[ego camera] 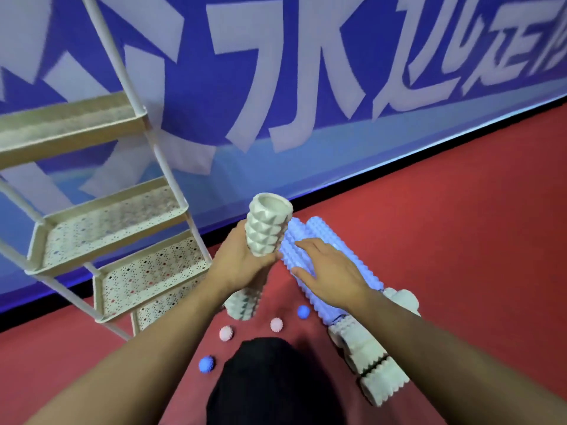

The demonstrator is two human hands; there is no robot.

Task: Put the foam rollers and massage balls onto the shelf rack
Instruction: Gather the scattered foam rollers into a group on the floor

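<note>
white roller (266, 228): held upright off the floor, hollow core open at the top, studded with pyramid bumps; likely light and springy foam, grippy rather than slick
left hand (242, 265): wrapped round the lower part of the white roller, thumb and fingers curled on it
right hand (325, 271): fingers straight and spread, laid flat on the blue roller, gripping nothing
blue roller (331, 265): lying on the red floor (460, 210), long and ridged; probably light but bulky, best taken mid-length with a wide grasp so neither end dips
other white rollers (374, 363): lying end to end on the floor just past the blue roller's near end; one more (244, 305) under the left wrist
massage balls (226, 333): two pink, two blue (206, 364), spiky, loose on the floor near a dark-clad knee (270, 381); small, liable to roll, best pinched or cupped
shelf rack (116, 216): tiered perforated trays to the left, bare so far; raised lips should stop balls rolling off
stage: early, nothing shelved yet
</note>
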